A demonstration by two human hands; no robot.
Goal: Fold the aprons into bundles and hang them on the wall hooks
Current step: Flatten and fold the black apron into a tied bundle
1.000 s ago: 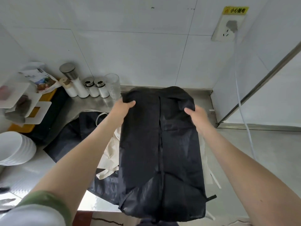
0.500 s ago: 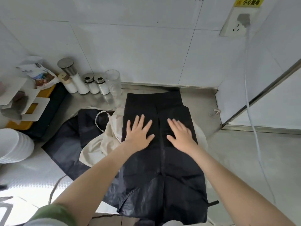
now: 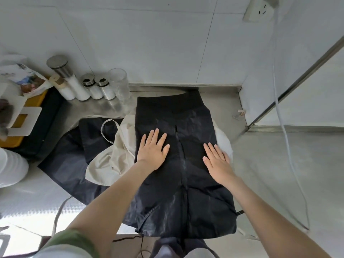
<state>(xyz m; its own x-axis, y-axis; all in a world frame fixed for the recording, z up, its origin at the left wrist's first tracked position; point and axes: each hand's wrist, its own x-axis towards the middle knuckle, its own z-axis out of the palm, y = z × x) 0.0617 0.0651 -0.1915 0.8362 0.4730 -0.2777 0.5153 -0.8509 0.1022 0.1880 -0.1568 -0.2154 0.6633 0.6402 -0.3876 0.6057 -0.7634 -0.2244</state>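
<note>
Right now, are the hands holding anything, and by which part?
Nothing is held. The left hand and right hand lie flat, fingers straight, on the black apron, either side of its centre line.

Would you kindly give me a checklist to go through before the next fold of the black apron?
1. Black apron smoothed on counter: ok.
2. Side flaps meet in the middle: ok.
3. Left hand and right hand pressing it flat: ok.
4. Beige apron clear of it: not ok, partly underneath.
5. Glass clear of top edge: ok.
6. Hooks within reach: cannot tell.
</note>
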